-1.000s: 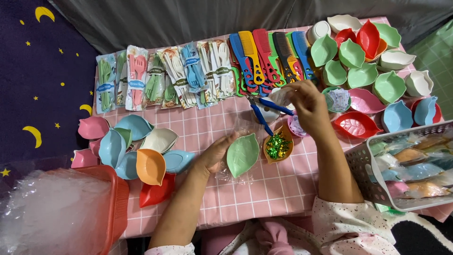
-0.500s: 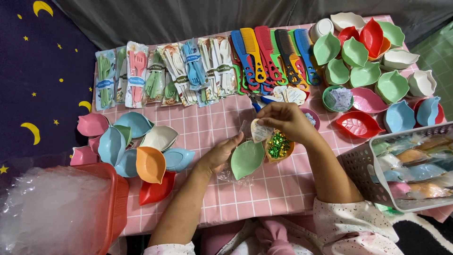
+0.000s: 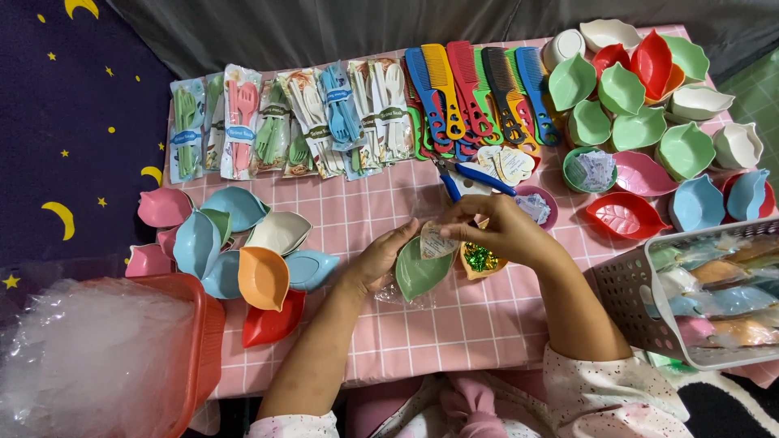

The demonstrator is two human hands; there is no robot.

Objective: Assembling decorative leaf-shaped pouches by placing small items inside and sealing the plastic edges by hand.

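The left hand holds a green leaf dish near the front edge of the pink table, fingers closed on its rim. The right hand pinches a small white packet and sets it on the dish's top end. So the dish looks partly filled, not finished. A bowl of glitter touches it. Many dishes wait near the left edge.

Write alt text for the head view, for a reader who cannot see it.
Two bare hands meet over a pink checked tablecloth: the left hand holds a green leaf-shaped dish, and the right hand lays a small paper tag on it. Coloured combs, packaged cutlery sets and more leaf dishes surround them.
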